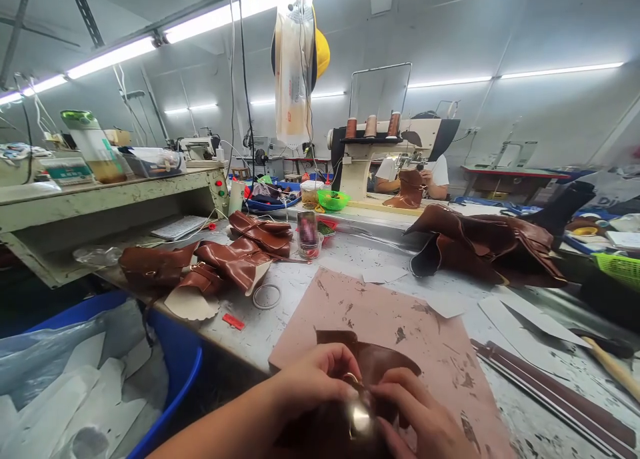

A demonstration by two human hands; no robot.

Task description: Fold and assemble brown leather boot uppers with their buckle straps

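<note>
Both my hands work at the bottom middle of the view over a dark brown leather piece [380, 362] that lies on a pink, scuffed work mat [400, 312]. My left hand [313, 379] pinches the leather's edge beside a small metal ring [351, 379]. My right hand [417, 412] has its fingers closed on the same leather piece from the right. A shiny metal part [360, 419] glints between the two hands; what it is I cannot make out.
Brown leather boot parts [220, 262] lie at the left, a bigger heap [490, 242] at the right. A blue bin [175, 372] with scraps stands at lower left. A hammer handle [613, 365] and dark strips [550, 395] lie right. Another person sits at a sewing machine [380, 145] behind.
</note>
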